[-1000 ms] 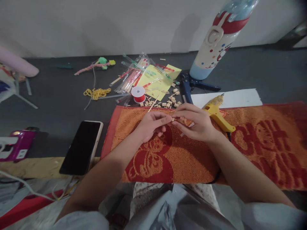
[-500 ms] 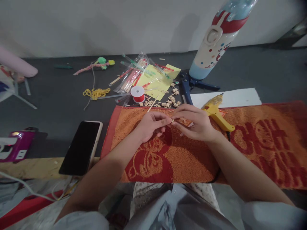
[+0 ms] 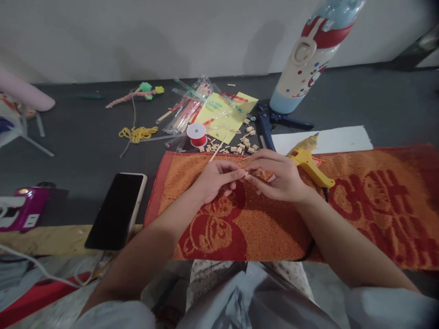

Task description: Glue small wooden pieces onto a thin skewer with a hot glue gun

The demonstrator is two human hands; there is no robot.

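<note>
Over an orange and red towel (image 3: 274, 228), my left hand (image 3: 217, 180) and my right hand (image 3: 276, 176) meet at the fingertips. Both pinch a small pale wooden piece (image 3: 246, 173), mostly covered by the fingers. Beyond my left hand a thin wooden stick (image 3: 218, 149) points away over the towel's far edge. Several short cut wooden pieces (image 3: 243, 146) lie just past the towel. Close to my right hand rests a yellow glue gun (image 3: 310, 167), its nozzle on a white board (image 3: 343, 140).
Behind are a blue cutter tool (image 3: 265, 123), a tall water bottle (image 3: 298, 77), a red ribbon spool (image 3: 197, 135), yellow paper (image 3: 219, 109) and bagged sticks (image 3: 190, 109). Yellow string (image 3: 139, 133) lies to the left. A phone (image 3: 116, 212) sits at the table's front edge.
Almost nothing differs. My fingertips shift slightly around the small wooden piece, and the view moves a tiny bit.
</note>
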